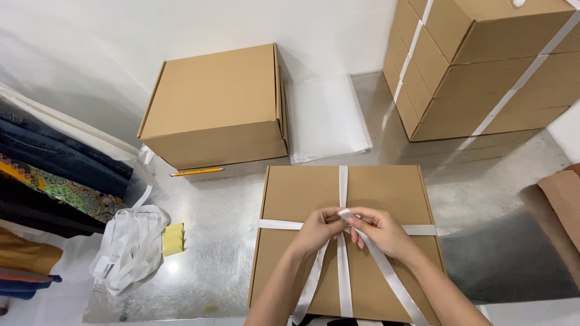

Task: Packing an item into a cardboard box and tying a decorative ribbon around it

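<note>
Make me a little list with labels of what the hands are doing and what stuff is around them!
Left hand: left hand pinches the white ribbon
Right hand: right hand grips the same ribbon at the crossing
Under hands: flat brown cardboard box, ribbon crossed over its lid
Surface: shiny metal table
Left of box: loose pile of white ribbon, yellow sticky notes
Behind: plain brown cardboard box, yellow pencil, clear plastic bags
Far right: stack of ribbon-tied brown boxes

Brown box [374, 193] — white ribbon [343, 284] — yellow pencil [196, 172].
</note>
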